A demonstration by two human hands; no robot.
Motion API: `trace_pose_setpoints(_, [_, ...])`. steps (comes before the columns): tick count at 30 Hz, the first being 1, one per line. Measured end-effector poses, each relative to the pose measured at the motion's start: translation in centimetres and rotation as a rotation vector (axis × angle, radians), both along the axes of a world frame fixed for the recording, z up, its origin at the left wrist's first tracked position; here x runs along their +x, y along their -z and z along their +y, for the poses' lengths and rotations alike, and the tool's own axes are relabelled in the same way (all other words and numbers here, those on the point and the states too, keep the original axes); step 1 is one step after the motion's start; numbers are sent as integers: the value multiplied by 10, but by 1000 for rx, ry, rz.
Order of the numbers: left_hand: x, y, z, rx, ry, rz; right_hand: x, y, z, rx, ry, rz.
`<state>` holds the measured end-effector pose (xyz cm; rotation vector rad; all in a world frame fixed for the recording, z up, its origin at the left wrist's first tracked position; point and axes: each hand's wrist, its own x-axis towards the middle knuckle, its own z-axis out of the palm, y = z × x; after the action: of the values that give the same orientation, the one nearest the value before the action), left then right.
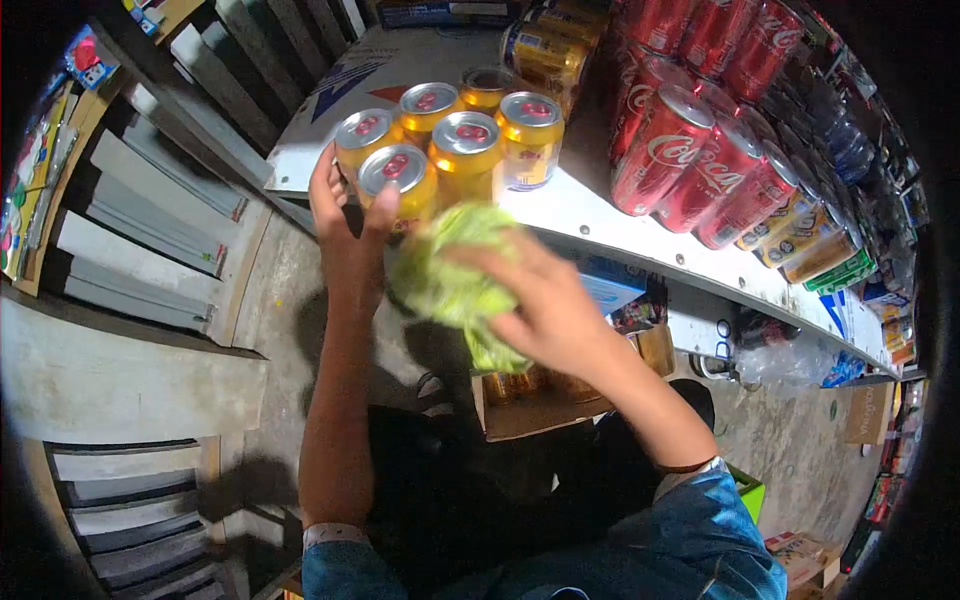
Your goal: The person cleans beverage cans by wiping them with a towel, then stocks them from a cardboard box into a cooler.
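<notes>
Fingers [497,256] around crumpled cloth [448,275]; metal can [396,168]

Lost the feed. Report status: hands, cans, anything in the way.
Left hand grips front yellow metal can. Right hand holds crumpled green cloth by it. Red cola cans stand clear, rightward.

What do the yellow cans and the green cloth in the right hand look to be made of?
Yellow cans, one gripped by the left hand: metal, probably aluminium, with glossy printed sides; the silver tops with pull tabs glint. Green cloth: soft matte fabric, perhaps microfibre; it bunches and folds in the right hand.
</notes>
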<state>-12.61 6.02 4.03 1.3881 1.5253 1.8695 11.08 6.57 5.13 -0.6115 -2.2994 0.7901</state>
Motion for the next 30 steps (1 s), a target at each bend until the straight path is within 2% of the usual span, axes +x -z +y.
trace_pose_setpoints(1, [-10, 8, 7, 45, -40, 125, 0, 4, -1, 11, -83, -37])
trace_pose_setpoints(2, [-13, 13, 8, 43, -40, 129, 0, 5, 1, 9, -83, -33])
trace_pose_setpoints(4, [-10, 8, 2, 38, -33, 129, 1, 6, 6, 100, 24, -84])
trace_pose_setpoints(5, [-11, 9, 0, 30, -37, 129, 3, 3, 15, 123, 51, 58])
trace_pose_setpoints(6, [-13, 10, -1, 22, -26, 143, 8, -5, 23, 194, 167, 93])
trace_pose_setpoints(8, [-13, 12, -2, 18, -27, 148, 18, -7, 40, 143, 301, 294])
trace_pose_setpoints(9, [-12, 12, -3, 19, -32, 163, 20, -5, 43, 231, 468, 328])
trace_pose_setpoints(12, [-12, 12, -7, 0, 2, 174, 19, -11, 52, 188, 600, 394])
trace_pose_setpoints(16, [-14, 18, -9, 78, 2, 349, -2, -4, 25, 280, 440, 247])
trace_pose_setpoints(18, [-13, 18, -8, 84, 1, 393, -13, -8, -3, 149, 318, 177])
trace_pose_setpoints(20, [-17, 20, -2, -79, 6, 214, -20, -2, -18, 68, 232, 191])
trace_pose_setpoints(22, [-27, 20, 6, -90, 75, 143, -14, -12, -16, 85, 235, 167])
trace_pose_setpoints(24, [-29, 22, 7, -99, 137, 68, 1, -27, -1, 31, 25, 138])
trace_pose_setpoints(26, [-20, 23, 1, -42, 120, 194, 12, -29, 12, 186, 212, 240])
trace_pose_setpoints(28, [-7, 24, -6, 17, 101, 317, 16, -27, 27, 186, 450, 385])
trace_pose_setpoints(30, [7, 20, -10, 55, 93, 374, 17, -18, 42, 221, 554, 395])
